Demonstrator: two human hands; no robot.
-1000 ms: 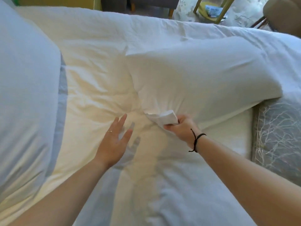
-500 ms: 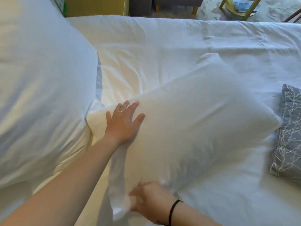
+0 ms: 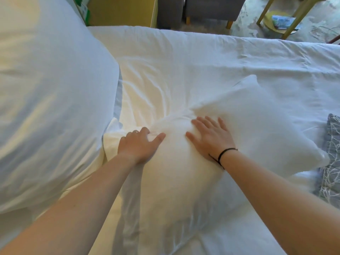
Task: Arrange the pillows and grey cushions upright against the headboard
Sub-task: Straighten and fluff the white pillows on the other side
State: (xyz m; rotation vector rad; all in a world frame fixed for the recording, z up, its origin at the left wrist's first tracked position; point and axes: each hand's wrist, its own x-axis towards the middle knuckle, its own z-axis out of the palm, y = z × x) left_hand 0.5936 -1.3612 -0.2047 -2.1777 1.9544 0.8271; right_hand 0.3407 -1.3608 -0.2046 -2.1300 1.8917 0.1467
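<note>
White pillow [image 3: 248, 137] is lying flat mid-bed on the white duvet [image 3: 202, 67], slanting toward the right. Right hand [image 3: 211, 138] is pressing on it, palm down, fingers straight, grasping nothing. Left hand [image 3: 139, 144] is resting on its left end, fingertips curling into the fabric. Second pillow [image 3: 51, 100] is bulking at left; grey cushion [image 3: 331, 162] is peeking in at right edge.

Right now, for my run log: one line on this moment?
left hand: grips pillow | right hand: flat on pillow | grey cushion: right, flat
</note>
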